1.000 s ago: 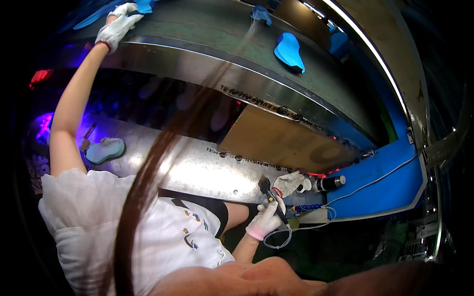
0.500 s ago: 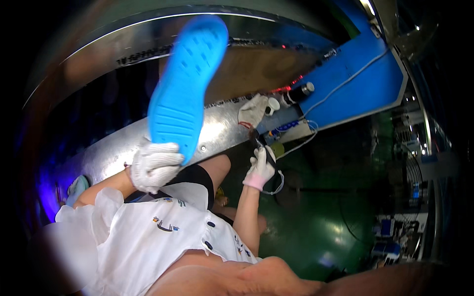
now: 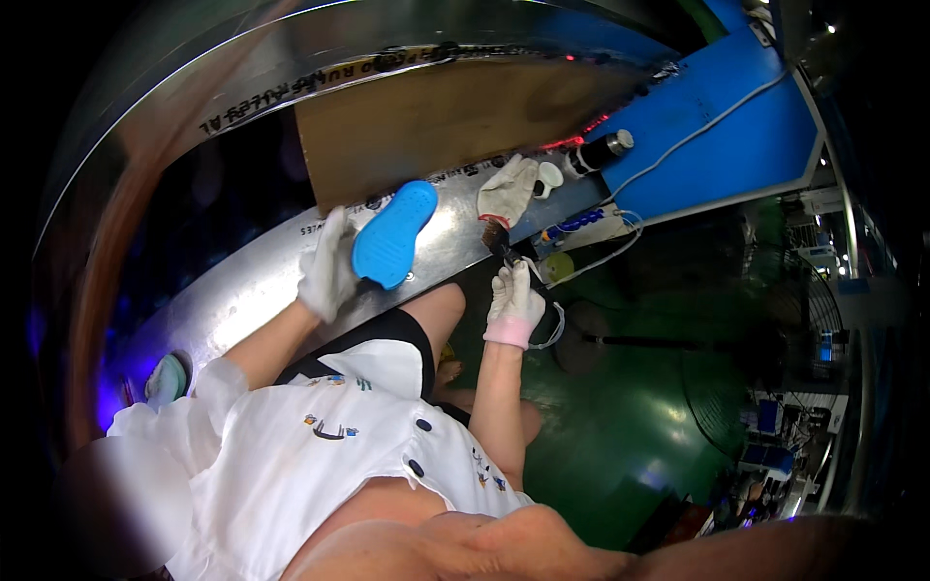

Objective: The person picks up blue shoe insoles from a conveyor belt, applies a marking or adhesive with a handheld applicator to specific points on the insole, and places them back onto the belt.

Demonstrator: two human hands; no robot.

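A blue shoe insole lies on the metal bench top, its wider end toward me. My left hand, in a white knit glove, is just left of the insole with its fingers stretched out and nothing held. Right of the bench edge, my right hand, gloved in white with a pink cuff, is closed around the handle of a brush. The brush's brown bristles point up toward the bench, and the glove hides most of its handle.
A loose white glove, a white cup and a dark bottle stand or lie at the bench's right end. Beyond is a blue panel with a white cable across it. A brown board lies behind the insole.
The insole, held up close by my left hand before, now lies on the bench, released. My left hand has opened beside it. The brush remains in my right hand.
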